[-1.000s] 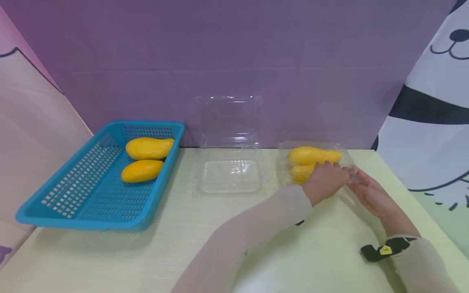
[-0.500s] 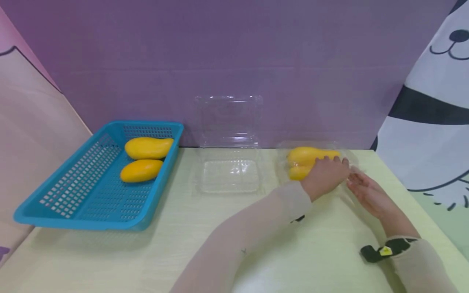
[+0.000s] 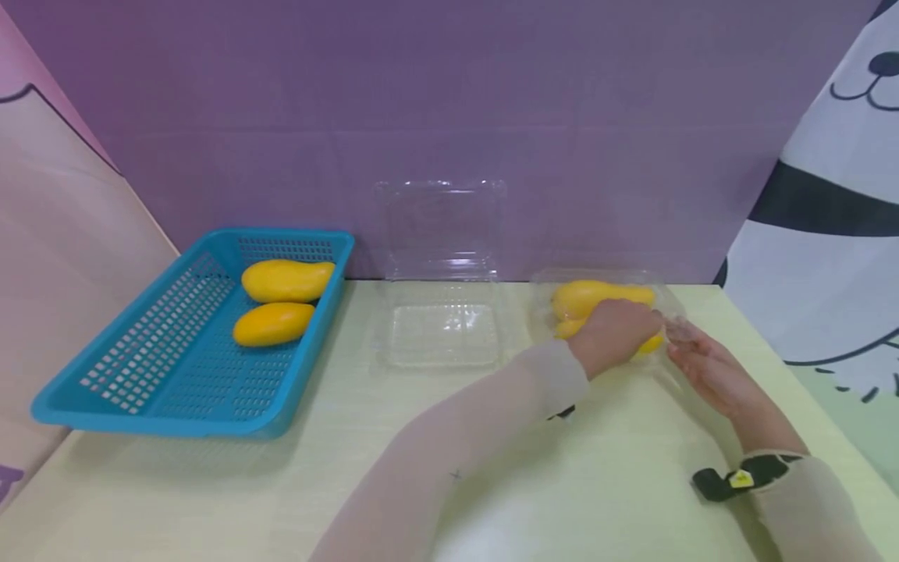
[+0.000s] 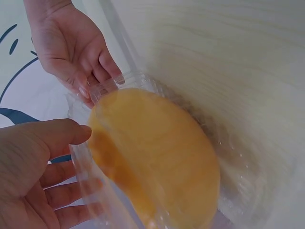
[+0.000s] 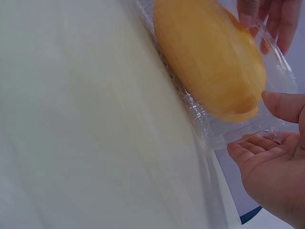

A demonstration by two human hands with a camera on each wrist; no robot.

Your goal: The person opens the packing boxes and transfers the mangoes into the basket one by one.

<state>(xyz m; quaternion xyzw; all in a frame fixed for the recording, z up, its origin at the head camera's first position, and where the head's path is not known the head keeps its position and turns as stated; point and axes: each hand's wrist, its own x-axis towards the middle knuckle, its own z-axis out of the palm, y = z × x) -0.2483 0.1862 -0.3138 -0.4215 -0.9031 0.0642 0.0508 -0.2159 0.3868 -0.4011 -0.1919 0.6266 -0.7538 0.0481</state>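
Observation:
A clear plastic clamshell box (image 3: 541, 300) stands at the back right of the table with two yellow, oblong, smooth-skinned fruits (image 3: 590, 297) in it. My left hand (image 3: 618, 332) reaches across its front; in the left wrist view, thumb and fingers lie on either side of the clear lid's edge (image 4: 86, 183), pinching it. At the right front corner, my right hand (image 3: 709, 371) grips the box, thumb above and fingers below in the right wrist view. The front fruit (image 5: 209, 57) fills much of the box there. In the head view my left hand partly hides it.
A second clamshell (image 3: 442, 336) stands in the middle with its lid upright against the purple backdrop (image 3: 449, 94). To the left is a blue perforated basket (image 3: 197, 425) with two more yellow fruits (image 3: 288, 281) by its right wall.
My left hand has drawn back slightly left from the right corner, so the front fruit's right end now shows. My right hand stays at the corner. Basket and middle clamshell are unchanged.

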